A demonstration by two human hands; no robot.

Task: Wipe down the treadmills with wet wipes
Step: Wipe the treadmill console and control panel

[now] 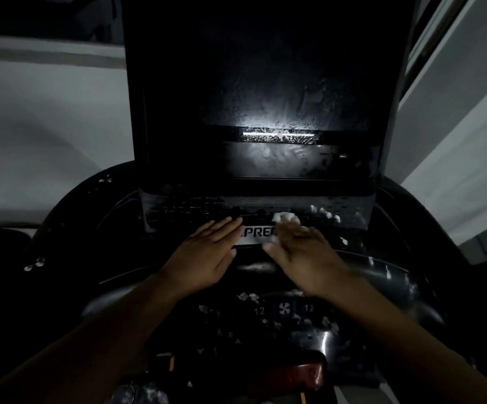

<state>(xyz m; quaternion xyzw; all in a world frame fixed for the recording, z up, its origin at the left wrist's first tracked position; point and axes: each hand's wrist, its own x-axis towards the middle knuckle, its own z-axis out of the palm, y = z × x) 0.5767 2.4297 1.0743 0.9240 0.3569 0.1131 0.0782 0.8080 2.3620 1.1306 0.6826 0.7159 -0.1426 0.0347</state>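
My left hand [207, 249] lies flat on the treadmill console [178, 211], fingers straight, grasping nothing. My right hand [303, 252], blurred, presses the wet wipe [283, 217] under extended fingertips.

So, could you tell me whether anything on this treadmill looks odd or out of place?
Yes: white flecks lie scattered across the dark console, around the number keys and off to the right. They may be foam or wipe shreds; I cannot tell which. The screen also shows streaky smears in the glare.
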